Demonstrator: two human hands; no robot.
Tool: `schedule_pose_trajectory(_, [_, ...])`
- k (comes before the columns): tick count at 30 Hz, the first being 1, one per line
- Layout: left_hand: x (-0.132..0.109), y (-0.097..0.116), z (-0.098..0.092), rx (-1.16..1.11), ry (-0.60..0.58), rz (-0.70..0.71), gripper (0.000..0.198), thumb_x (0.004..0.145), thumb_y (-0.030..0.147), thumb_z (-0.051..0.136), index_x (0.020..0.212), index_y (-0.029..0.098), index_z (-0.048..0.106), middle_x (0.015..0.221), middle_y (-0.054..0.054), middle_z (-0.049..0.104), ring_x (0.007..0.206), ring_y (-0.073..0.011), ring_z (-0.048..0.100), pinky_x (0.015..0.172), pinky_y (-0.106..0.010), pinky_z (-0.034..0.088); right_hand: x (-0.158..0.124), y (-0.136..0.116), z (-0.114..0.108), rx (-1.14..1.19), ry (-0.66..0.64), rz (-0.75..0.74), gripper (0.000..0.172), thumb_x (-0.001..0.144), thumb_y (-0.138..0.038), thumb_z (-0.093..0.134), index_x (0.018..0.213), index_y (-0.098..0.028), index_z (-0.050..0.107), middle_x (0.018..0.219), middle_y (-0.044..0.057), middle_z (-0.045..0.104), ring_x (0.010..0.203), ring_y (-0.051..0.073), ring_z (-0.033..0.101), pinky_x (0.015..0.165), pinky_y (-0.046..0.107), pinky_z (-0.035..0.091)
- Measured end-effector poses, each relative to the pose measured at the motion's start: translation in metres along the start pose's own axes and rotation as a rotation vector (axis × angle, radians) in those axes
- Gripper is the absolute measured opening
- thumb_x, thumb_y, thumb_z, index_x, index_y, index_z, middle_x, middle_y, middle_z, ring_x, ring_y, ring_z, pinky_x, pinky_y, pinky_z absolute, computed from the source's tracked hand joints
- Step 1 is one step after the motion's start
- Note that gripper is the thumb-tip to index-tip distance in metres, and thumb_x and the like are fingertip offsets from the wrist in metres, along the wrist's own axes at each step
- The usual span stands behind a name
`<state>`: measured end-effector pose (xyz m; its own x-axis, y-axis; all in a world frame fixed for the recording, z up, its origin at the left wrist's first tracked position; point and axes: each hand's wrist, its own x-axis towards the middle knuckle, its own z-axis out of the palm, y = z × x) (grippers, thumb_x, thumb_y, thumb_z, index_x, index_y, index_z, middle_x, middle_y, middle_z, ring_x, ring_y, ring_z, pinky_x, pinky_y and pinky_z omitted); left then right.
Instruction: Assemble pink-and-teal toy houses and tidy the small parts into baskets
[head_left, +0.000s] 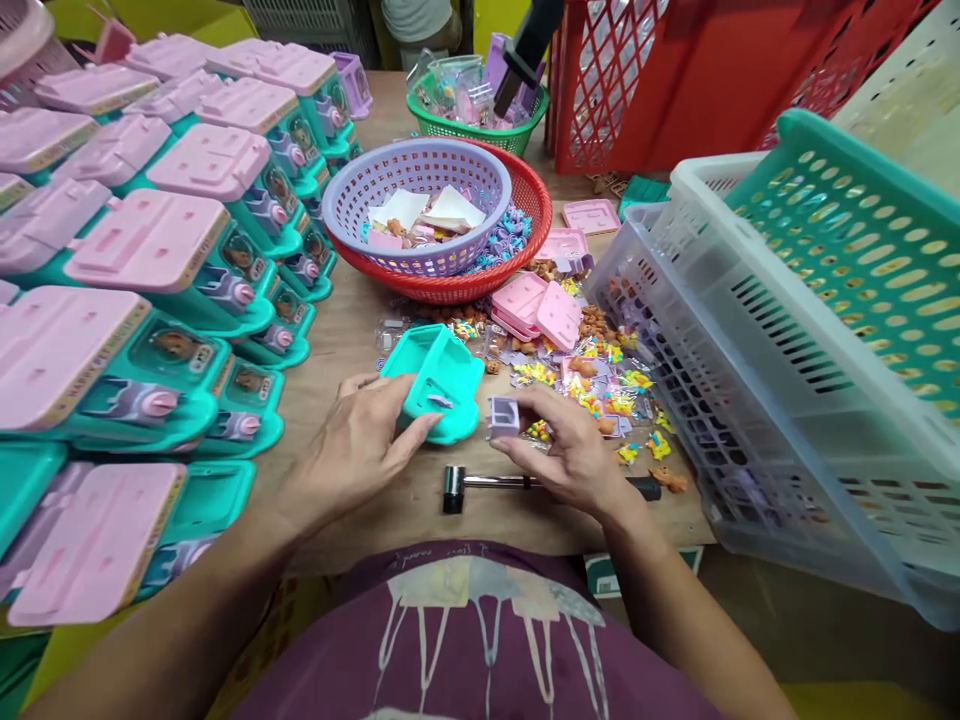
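My left hand grips a teal plastic toy shell that rests on the wooden table, fingers curled around its near side. My right hand pinches a small lilac plastic piece just right of the shell. A small hammer with a black head lies on the table below both hands.
Stacks of finished teal and pink toys fill the left. A lilac basket sits in a red basket. Pink lids and small colourful parts lie scattered. Clear, white and teal crates stand right; a green basket behind.
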<state>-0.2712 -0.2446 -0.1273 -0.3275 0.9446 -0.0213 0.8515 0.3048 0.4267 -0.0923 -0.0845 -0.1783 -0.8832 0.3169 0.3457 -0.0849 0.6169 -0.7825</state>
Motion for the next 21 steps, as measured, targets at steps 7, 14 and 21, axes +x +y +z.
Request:
schedule_pose_trajectory(7, [-0.003,0.010,0.008,-0.146,-0.070,-0.012,0.027,0.096,0.036,0.040,0.098,0.016,0.059,0.094,-0.007,0.063,0.095,-0.0253,0.057,0.095,-0.044,0.040,0.015,-0.009,0.026,-0.138,0.126,-0.059,0.026,0.090,-0.028,0.063,0.114,-0.019,0.058,0.104,0.009,0.061,0.099,0.023,0.055,0.085,0.040,0.048])
schedule_pose_trajectory(14, [-0.010,0.009,0.011,-0.180,-0.073,0.062,0.026,0.096,0.026,0.039,0.113,0.016,0.057,0.107,-0.008,0.065,0.104,-0.0229,0.058,0.105,-0.045,0.037,0.009,-0.013,0.025,-0.430,0.038,-0.071,0.032,0.094,-0.033,0.057,0.120,-0.014,0.059,0.105,0.013,0.062,0.098,0.026,0.054,0.082,0.044,0.047])
schedule_pose_trajectory(21, [-0.017,-0.006,0.017,-0.171,-0.072,0.111,0.031,0.097,0.030,0.040,0.123,0.020,0.052,0.125,-0.011,0.060,0.118,-0.0252,0.053,0.106,-0.045,0.039,0.004,-0.008,0.035,-0.294,0.123,-0.085,0.042,0.095,-0.022,0.055,0.137,-0.018,0.050,0.109,0.011,0.053,0.099,0.022,0.051,0.085,0.039,0.049])
